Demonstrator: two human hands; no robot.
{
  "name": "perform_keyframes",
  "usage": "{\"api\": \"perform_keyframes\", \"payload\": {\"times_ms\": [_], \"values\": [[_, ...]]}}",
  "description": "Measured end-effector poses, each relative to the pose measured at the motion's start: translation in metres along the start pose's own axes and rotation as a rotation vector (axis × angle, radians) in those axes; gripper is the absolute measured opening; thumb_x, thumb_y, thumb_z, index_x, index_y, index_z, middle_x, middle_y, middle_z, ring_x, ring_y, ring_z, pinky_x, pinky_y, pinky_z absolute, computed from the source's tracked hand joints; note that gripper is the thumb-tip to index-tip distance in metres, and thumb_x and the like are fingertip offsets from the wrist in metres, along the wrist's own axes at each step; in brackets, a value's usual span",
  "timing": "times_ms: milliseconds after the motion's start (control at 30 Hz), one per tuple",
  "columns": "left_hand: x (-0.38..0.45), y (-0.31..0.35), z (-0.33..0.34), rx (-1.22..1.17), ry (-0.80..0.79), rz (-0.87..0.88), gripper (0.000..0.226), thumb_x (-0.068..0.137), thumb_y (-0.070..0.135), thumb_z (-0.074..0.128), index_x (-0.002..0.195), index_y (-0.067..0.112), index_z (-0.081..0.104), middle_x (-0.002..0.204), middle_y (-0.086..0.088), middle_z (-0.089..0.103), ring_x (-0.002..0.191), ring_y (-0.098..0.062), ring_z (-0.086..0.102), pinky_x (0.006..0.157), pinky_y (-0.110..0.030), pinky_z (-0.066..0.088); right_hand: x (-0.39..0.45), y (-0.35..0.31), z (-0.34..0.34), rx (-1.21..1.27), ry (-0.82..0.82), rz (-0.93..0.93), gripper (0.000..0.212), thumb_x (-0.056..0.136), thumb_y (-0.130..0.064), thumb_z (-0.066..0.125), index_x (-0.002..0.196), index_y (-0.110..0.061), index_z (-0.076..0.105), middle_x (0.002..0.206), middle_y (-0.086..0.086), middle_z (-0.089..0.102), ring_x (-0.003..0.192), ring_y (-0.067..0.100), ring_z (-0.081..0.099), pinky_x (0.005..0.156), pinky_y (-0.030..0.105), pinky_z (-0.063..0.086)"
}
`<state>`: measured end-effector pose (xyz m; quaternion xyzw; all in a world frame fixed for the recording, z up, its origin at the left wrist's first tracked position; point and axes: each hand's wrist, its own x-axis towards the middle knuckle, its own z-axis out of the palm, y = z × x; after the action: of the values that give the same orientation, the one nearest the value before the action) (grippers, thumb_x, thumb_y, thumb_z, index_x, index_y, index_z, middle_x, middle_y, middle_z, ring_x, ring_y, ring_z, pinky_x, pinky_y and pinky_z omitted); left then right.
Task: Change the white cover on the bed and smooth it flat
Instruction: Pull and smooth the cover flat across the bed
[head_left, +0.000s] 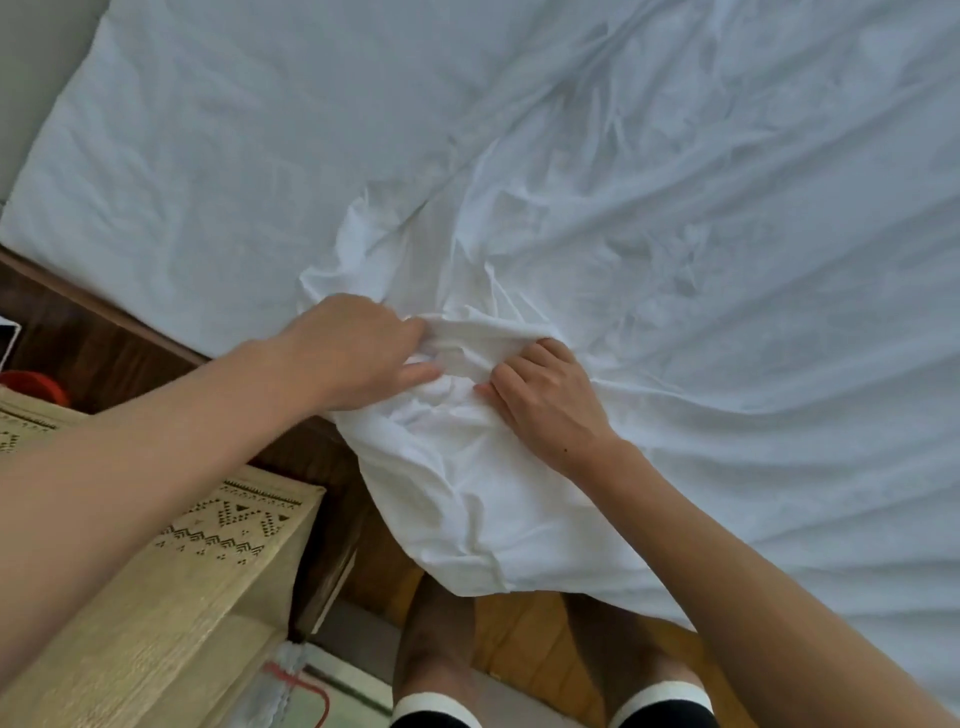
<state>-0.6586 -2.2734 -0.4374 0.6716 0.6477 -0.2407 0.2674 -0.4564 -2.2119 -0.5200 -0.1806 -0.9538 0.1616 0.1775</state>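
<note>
The left hand (358, 348) grips a bunched fold of the white cover (649, 218) at the bed's near edge. Its fingers curl into the cloth and the thumb lies extended along the lower side of the fold. The left forearm enters from the lower left and crosses above the bedside cabinet (171, 587).

The right hand (540, 395) holds the same bunch from the opposite side. Its fingers are bent at the knuckles and tucked into the fabric, back of the hand upward. The right forearm enters from the lower right and passes over the draped portion of the cover. The two hands are close together, separated only by the gathered fold.

The white cover lies across the bed. The left area is fairly flat. Creases radiate from the gripped point toward the upper right. A loose corner hangs below the hands over the dark wooden bed frame (104, 338) toward the floor (519, 634).

No brand, label or legible writing is visible. The bedside cabinet is light wood and carries a perforated geometric pattern on its top. A red object (36, 387) lies at the left edge; its identity cannot be determined. A thin red cord (306, 686) lies below the cabinet. The person's two feet (441, 649) stand on the floor, with black-and-white garment hems showing at the frame bottom.
</note>
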Motion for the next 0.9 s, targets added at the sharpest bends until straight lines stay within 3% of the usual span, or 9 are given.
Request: {"api": "perform_keyframes", "payload": {"times_ms": [67,167,233,333,500,567,667,800,900], "values": [[-0.013,-0.003,0.010,-0.054,0.042,0.129,0.048,0.092,0.066,0.021,0.106,0.030,0.050,0.061,0.011,0.038,0.055,-0.007,0.036,0.052,-0.026,0.026,-0.002,-0.001,0.002,0.012,0.046,0.025,0.036,0.097,-0.023,0.048,0.063,-0.010,0.051,0.061,0.005,0.052,0.060,0.024,0.046,0.068,0.032,0.035],[-0.026,0.008,0.028,-0.117,0.273,0.416,0.040,0.088,0.058,0.034,0.073,0.028,0.055,0.063,0.014,0.048,0.055,0.000,0.039,0.048,-0.017,0.024,-0.005,-0.004,-0.001,0.102,0.100,0.092,0.037,0.099,-0.021,0.047,0.067,-0.005,0.057,0.072,0.009,0.058,0.072,0.022,0.044,0.070,0.032,0.038],[-0.029,0.021,0.044,-0.245,0.318,0.460,0.034,0.081,0.053,0.046,0.078,0.023,0.062,0.077,0.009,0.059,0.067,-0.007,0.054,0.052,-0.018,0.036,-0.005,-0.015,-0.009,0.189,0.156,0.140,0.045,0.103,-0.022,0.041,0.067,-0.002,0.060,0.072,0.011,0.060,0.070,0.023,0.049,0.068,0.033,0.041],[-0.032,0.030,0.058,-0.527,0.212,0.284,0.048,0.079,0.061,0.046,0.104,0.022,0.061,0.098,0.007,0.065,0.089,-0.012,0.062,0.069,-0.026,0.049,0.002,-0.039,-0.022,0.311,0.208,0.105,0.053,0.104,-0.023,0.037,0.059,-0.002,0.057,0.061,0.009,0.055,0.060,0.022,0.049,0.064,0.030,0.041],[-0.031,0.001,0.068,-0.330,0.336,0.308,0.046,0.092,0.066,0.029,0.084,0.030,0.057,0.062,0.010,0.062,0.053,-0.013,0.058,0.053,-0.020,0.031,0.000,-0.020,-0.022,0.271,0.049,0.089,0.056,0.105,-0.030,0.028,0.056,-0.010,0.046,0.047,0.004,0.043,0.040,0.023,0.039,0.044,0.026,0.032],[-0.035,-0.019,0.070,-0.307,0.429,0.325,0.062,0.098,0.059,0.019,0.069,0.022,0.060,0.054,0.007,0.058,0.044,-0.016,0.054,0.051,-0.020,0.031,-0.003,-0.011,-0.018,0.240,0.014,0.062,0.053,0.104,-0.028,0.030,0.056,-0.012,0.045,0.048,0.004,0.043,0.041,0.024,0.038,0.045,0.025,0.029],[-0.040,-0.041,0.077,-0.298,0.539,0.414,0.064,0.103,0.047,0.024,0.059,0.013,0.055,0.051,0.000,0.053,0.040,-0.020,0.049,0.044,-0.024,0.039,0.000,-0.018,-0.008,0.226,0.019,0.003,0.051,0.104,-0.027,0.033,0.057,-0.012,0.045,0.050,0.004,0.043,0.043,0.021,0.037,0.052,0.024,0.020],[-0.040,-0.057,0.083,-0.290,0.621,0.438,0.055,0.105,0.036,0.034,0.073,0.006,0.067,0.060,-0.004,0.060,0.047,-0.022,0.056,0.043,-0.030,0.047,-0.001,-0.015,-0.004,0.180,0.040,0.076,0.052,0.104,-0.027,0.033,0.057,-0.010,0.047,0.053,0.005,0.045,0.047,0.022,0.040,0.050,0.027,0.023],[-0.044,-0.071,0.084,-0.295,0.679,0.437,0.039,0.105,0.032,0.035,0.088,0.009,0.060,0.066,-0.007,0.063,0.051,-0.024,0.059,0.048,-0.034,0.052,-0.014,-0.005,-0.015,0.131,0.026,0.101,0.053,0.105,-0.027,0.034,0.057,-0.009,0.047,0.055,0.006,0.045,0.048,0.024,0.042,0.052,0.028,0.022]]}}
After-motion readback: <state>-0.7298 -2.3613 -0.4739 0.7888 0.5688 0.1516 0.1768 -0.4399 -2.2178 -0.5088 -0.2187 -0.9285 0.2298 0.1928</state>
